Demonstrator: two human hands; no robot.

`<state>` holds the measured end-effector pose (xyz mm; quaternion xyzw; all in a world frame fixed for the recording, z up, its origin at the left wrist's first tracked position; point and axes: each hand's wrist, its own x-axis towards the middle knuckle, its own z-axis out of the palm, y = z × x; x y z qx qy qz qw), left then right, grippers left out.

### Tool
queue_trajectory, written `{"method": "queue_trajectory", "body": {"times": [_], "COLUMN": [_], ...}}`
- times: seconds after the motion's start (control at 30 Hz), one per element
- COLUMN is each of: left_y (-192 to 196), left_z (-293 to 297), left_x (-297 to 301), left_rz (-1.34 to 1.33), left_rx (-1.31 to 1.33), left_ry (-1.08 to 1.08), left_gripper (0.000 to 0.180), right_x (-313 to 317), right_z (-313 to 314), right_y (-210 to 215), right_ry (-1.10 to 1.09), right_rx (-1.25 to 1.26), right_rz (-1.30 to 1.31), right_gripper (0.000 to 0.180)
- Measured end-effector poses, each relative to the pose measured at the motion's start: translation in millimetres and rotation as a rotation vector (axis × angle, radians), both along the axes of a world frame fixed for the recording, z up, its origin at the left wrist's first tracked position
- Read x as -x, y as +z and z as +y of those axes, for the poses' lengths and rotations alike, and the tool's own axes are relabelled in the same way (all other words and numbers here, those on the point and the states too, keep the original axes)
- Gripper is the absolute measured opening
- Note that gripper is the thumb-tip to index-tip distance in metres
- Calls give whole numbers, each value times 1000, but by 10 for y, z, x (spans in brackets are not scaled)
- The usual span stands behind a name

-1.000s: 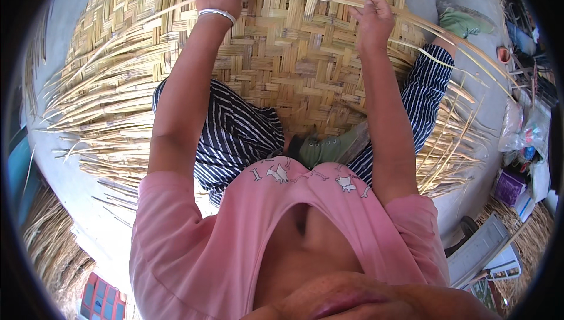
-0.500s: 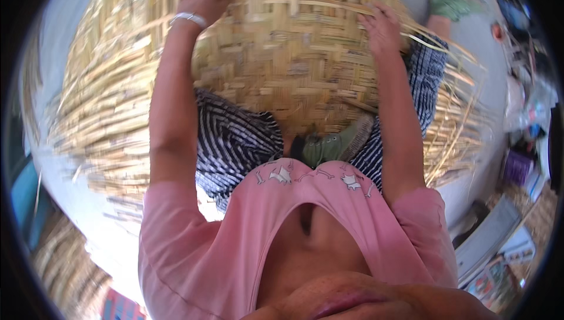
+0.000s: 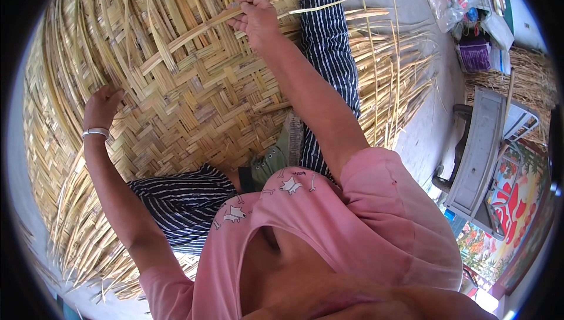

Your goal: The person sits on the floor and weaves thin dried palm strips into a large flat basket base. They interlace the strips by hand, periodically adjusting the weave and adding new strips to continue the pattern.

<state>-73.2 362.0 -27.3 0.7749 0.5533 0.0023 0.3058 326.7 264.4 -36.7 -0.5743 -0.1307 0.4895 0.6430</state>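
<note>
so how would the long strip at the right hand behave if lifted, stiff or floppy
The strip is probably springy, not floppy: it runs nearly straight past the right hand. Looking thin, it's likely light. Being long, it might sway.

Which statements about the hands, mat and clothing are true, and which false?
1. The right hand grips long, flat, pale-tan strips. True.
2. The left hand is higher in the picture than the right. False: it is lower.
3. The smooth, pale bangle sits just behind the right hand. False: behind the left.
4. The woven, pale-tan mat has loose strip ends along its right side. True.
5. The black-and-white cloth trousers are checked. False: they are striped.
</note>
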Motion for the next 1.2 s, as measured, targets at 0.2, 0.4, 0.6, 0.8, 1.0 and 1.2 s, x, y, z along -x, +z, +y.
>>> {"method": "queue_trajectory", "body": {"times": [0.2, 0.4, 0.6, 0.8, 1.0, 1.2], "left_y": [-89, 8, 71, 221, -144, 139], "left_z": [48, 14, -15, -64, -149, -344], "left_x": [97, 2, -24, -164, -62, -313], "left_rz": [-14, 32, 5, 34, 197, 397], "left_rx": [-31, -38, 89, 146, -68, -303], "left_ry": [-26, -37, 68, 102, -84, -53], "left_gripper": [35, 33, 35, 34, 32, 31], "right_x": [-300, -228, 764, 940, 971, 989], "right_z": [-100, -132, -68, -13, -288, -303], "right_y": [6, 82, 12, -87, -160, -116], "right_ry": [-20, 140, 249, 224, 313, 325], "right_rx": [-110, -134, -82, 53, 128, 141], "right_rz": [-17, -19, -3, -174, -401, -468], "right_gripper": [19, 29, 22, 21, 19, 25]}}
